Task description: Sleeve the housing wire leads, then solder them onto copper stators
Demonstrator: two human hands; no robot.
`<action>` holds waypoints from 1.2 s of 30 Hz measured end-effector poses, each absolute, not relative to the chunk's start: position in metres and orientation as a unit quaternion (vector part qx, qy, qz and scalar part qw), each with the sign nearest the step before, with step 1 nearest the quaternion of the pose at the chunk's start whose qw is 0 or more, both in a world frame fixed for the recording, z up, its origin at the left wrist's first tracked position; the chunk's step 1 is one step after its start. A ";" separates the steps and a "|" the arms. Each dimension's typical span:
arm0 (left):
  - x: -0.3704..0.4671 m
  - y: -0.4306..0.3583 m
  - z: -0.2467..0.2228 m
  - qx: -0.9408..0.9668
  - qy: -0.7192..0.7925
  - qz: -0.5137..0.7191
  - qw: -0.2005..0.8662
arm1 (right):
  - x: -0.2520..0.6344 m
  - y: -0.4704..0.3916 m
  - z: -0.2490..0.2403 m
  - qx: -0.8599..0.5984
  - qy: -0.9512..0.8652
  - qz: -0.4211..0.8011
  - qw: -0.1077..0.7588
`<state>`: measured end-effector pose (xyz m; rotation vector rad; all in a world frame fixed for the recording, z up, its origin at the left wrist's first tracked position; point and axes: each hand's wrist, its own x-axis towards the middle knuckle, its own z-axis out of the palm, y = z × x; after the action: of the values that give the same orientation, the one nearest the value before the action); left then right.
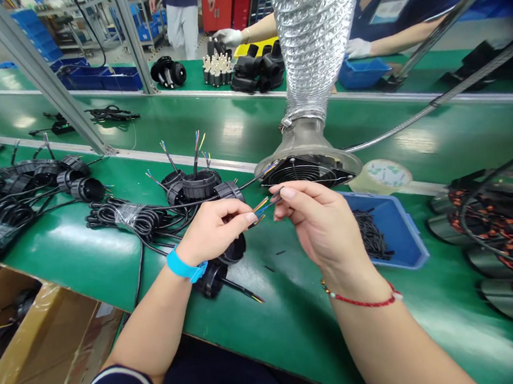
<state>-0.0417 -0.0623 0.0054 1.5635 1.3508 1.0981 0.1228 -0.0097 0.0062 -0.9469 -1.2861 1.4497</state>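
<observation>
My left hand [217, 226], with a blue band at the wrist, pinches the end of a black cable whose thin coloured wires [261, 206] fan out to the right. Close beside it, my right hand [317, 219] pinches a small black sleeve [277, 194] at the tip of a blue wire. Black round connector housings [201, 184] with upright wire ends stand behind my left hand. Under the right forearm's left side lie two small black pieces [281, 252] on the green table. A blue bin [395, 226] right of my right hand holds many short black tubes [371, 235].
A silver duct [314, 45] ends in a hood [309, 144] just beyond my hands. Coiled black cables [135, 217] lie left, above an open cardboard box [56, 335]. Metal cylinders with copper windings [501, 252] stand right. Gloved hands of a person [358, 48] show across the bench.
</observation>
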 end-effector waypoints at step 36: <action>-0.041 -0.062 0.007 0.638 0.536 0.412 0.368 | 0.142 -0.011 0.017 -0.384 -0.730 0.457 0.334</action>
<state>-0.0413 -0.0623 0.0074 1.6378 1.3776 1.0584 0.1418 -0.0113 0.0173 -1.0019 -1.9040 1.1919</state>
